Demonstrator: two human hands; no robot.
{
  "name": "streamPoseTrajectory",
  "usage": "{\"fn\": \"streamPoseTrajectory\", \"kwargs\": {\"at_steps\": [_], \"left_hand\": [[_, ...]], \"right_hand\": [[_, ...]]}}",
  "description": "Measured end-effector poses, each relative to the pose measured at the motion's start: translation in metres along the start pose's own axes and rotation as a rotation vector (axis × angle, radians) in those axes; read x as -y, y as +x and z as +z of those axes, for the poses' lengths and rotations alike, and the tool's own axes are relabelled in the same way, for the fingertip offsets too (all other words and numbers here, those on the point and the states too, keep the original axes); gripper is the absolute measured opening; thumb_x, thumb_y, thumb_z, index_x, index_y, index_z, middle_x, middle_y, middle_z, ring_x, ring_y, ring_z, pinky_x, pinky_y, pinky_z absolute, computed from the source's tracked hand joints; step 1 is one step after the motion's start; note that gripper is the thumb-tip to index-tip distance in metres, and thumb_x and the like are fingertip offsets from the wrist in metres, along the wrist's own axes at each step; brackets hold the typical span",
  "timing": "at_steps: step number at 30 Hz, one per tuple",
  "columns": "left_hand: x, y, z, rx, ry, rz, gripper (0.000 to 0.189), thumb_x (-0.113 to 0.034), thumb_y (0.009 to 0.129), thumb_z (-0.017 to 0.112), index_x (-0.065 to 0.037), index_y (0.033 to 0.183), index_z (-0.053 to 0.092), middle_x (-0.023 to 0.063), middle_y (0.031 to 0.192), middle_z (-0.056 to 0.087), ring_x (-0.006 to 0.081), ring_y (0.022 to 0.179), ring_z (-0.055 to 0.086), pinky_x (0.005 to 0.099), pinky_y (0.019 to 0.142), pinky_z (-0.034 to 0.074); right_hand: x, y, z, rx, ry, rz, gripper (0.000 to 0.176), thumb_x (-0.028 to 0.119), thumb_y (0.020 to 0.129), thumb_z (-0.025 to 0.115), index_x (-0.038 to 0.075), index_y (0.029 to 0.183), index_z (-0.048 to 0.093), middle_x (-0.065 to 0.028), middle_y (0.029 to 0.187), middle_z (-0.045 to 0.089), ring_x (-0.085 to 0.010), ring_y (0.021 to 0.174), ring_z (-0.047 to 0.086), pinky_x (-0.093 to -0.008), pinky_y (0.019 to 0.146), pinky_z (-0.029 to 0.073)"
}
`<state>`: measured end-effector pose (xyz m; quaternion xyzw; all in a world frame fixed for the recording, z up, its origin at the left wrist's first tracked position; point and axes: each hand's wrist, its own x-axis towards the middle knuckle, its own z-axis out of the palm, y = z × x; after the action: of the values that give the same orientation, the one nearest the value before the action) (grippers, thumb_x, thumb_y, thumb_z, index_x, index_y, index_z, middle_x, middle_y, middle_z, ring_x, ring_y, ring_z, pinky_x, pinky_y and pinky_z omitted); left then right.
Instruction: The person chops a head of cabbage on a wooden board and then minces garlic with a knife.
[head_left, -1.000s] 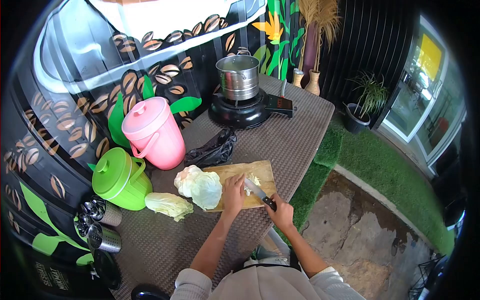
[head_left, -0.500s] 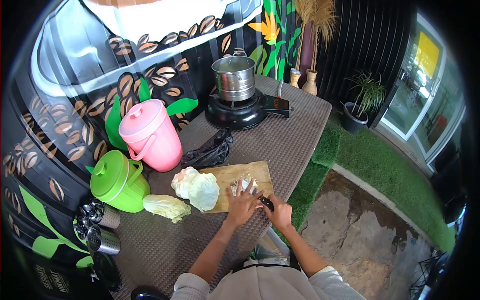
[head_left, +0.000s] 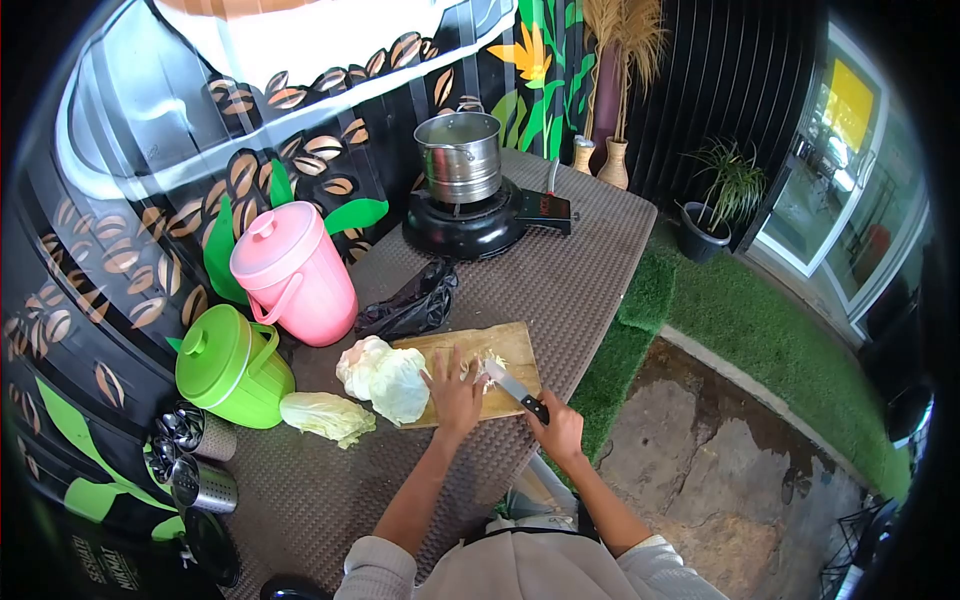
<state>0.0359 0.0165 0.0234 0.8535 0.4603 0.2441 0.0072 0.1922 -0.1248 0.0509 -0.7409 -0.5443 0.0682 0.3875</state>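
My right hand [head_left: 560, 432] grips the black handle of a kitchen knife [head_left: 512, 384], its blade angled over the wooden cutting board [head_left: 518, 345]. Near the blade tip lie pale shredded bits of cabbage [head_left: 492, 360]. With fingers spread, my left hand [head_left: 457, 398] rests over the board, beside a pale green cabbage [head_left: 400, 386]; whether its fingers press on anything underneath is hidden. A paler, pinkish-white vegetable piece [head_left: 360, 362] sits against the cabbage. Further left, a napa cabbage [head_left: 327, 418] lies on the table.
A steel pot [head_left: 458, 160] stands on a black gas stove [head_left: 465, 228] at the far end of the table [head_left: 590, 260]. Behind the board are a crumpled black plastic bag [head_left: 415, 300], a pink lidded bucket [head_left: 300, 280] and a green one [head_left: 230, 365]. Cutlery holders [head_left: 205, 485] stand left.
My left hand has moved left, off the shredded cabbage and towards the whole one. The knife has come away from that hand, so its blade now shows.
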Motion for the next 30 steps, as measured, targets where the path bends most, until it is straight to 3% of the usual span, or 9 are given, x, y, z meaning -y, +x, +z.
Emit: {"fn": "streamPoseTrajectory", "kwargs": {"at_steps": [2, 3, 5, 11, 18, 20, 24, 26, 30], "left_hand": [[0.002, 0.006, -0.004, -0.087, -0.061, 0.02, 0.03, -0.032, 0.093, 0.055, -0.015, 0.113, 0.07, 0.0104, 0.144, 0.042, 0.0405, 0.138, 0.027, 0.069, 0.109, 0.009], [0.004, 0.008, -0.004, -0.087, -0.062, 0.02, 0.03, -0.032, 0.093, 0.055, -0.015, 0.113, 0.07, 0.0104, 0.144, 0.042, 0.0405, 0.138, 0.027, 0.069, 0.109, 0.009], [0.006, 0.01, -0.002, -0.087, -0.142, -0.013, 0.016, -0.023, 0.085, 0.066, -0.013, 0.095, 0.075, 0.0061, 0.129, 0.055, 0.0321, 0.126, 0.042, 0.0628, 0.111, 0.014], [-0.002, 0.022, -0.002, -0.264, -0.381, -0.096, 0.006, -0.016, 0.076, 0.075, -0.014, 0.083, 0.076, -0.0014, 0.099, 0.067, 0.0205, 0.102, 0.055, 0.0525, 0.106, 0.023], [0.005, 0.018, -0.003, -0.049, -0.291, -0.113, 0.023, -0.009, 0.072, 0.075, -0.015, 0.094, 0.075, 0.0009, 0.103, 0.068, 0.0219, 0.097, 0.055, 0.0464, 0.104, 0.028], [0.012, 0.019, 0.009, -0.123, -0.246, 0.026, 0.035, -0.001, 0.072, 0.068, -0.013, 0.105, 0.073, 0.0055, 0.112, 0.068, 0.0246, 0.107, 0.055, 0.0468, 0.107, 0.027], [0.006, 0.027, 0.0, -0.118, -0.25, 0.058, 0.043, 0.005, 0.071, 0.062, -0.008, 0.111, 0.07, 0.0106, 0.12, 0.063, 0.0255, 0.114, 0.054, 0.044, 0.106, 0.031], [0.025, 0.04, 0.03, 0.074, -0.489, 0.174, 0.051, 0.009, 0.069, 0.06, -0.005, 0.118, 0.065, 0.0132, 0.128, 0.058, 0.0292, 0.121, 0.051, 0.0418, 0.107, 0.035], [0.02, 0.063, 0.025, 0.216, -0.607, 0.315, 0.055, 0.012, 0.071, 0.055, -0.004, 0.123, 0.06, 0.0138, 0.134, 0.054, 0.0306, 0.126, 0.047, 0.0395, 0.108, 0.036]], "right_hand": [[-0.001, 0.0, -0.002, -0.006, 0.023, 0.02, 0.023, 0.019, 0.079, 0.07, 0.007, 0.092, 0.055, -0.014, 0.075, 0.063, -0.0346, 0.067, 0.064, -0.0435, 0.058, 0.049], [-0.001, 0.0, -0.002, -0.013, 0.048, 0.041, 0.023, 0.02, 0.079, 0.07, 0.007, 0.092, 0.055, -0.0144, 0.074, 0.064, -0.0348, 0.067, 0.064, -0.0436, 0.058, 0.049], [-0.006, 0.0, 0.001, -0.018, 0.045, 0.047, 0.025, 0.021, 0.078, 0.072, 0.007, 0.092, 0.056, -0.0135, 0.073, 0.064, -0.0331, 0.065, 0.065, -0.0421, 0.057, 0.049], [-0.005, 0.003, 0.0, 0.01, -0.003, -0.007, 0.022, 0.019, 0.079, 0.07, 0.007, 0.092, 0.056, -0.0134, 0.075, 0.064, -0.0351, 0.067, 0.064, -0.0439, 0.058, 0.049], [-0.003, 0.004, 0.0, -0.001, 0.045, 0.054, 0.023, 0.02, 0.081, 0.069, 0.007, 0.094, 0.055, -0.0146, 0.072, 0.064, -0.0353, 0.065, 0.064, -0.0441, 0.058, 0.049], [-0.01, 0.004, 0.007, -0.027, 0.09, 0.105, 0.023, 0.021, 0.083, 0.068, 0.006, 0.094, 0.055, -0.0147, 0.071, 0.064, -0.0354, 0.064, 0.064, -0.0442, 0.057, 0.049], [-0.009, 0.004, 0.005, -0.081, 0.121, 0.2, 0.025, 0.024, 0.086, 0.067, 0.005, 0.095, 0.053, -0.0147, 0.067, 0.064, -0.0358, 0.062, 0.064, -0.0441, 0.056, 0.049], [-0.01, 0.003, 0.006, -0.088, 0.134, 0.215, 0.026, 0.025, 0.086, 0.067, 0.005, 0.094, 0.053, -0.0148, 0.067, 0.063, -0.0354, 0.061, 0.064, -0.0435, 0.056, 0.049], [-0.014, -0.004, 0.012, -0.118, 0.163, 0.225, 0.029, 0.027, 0.086, 0.068, 0.003, 0.09, 0.053, -0.0151, 0.067, 0.062, -0.0339, 0.06, 0.064, -0.0417, 0.056, 0.048]]}}
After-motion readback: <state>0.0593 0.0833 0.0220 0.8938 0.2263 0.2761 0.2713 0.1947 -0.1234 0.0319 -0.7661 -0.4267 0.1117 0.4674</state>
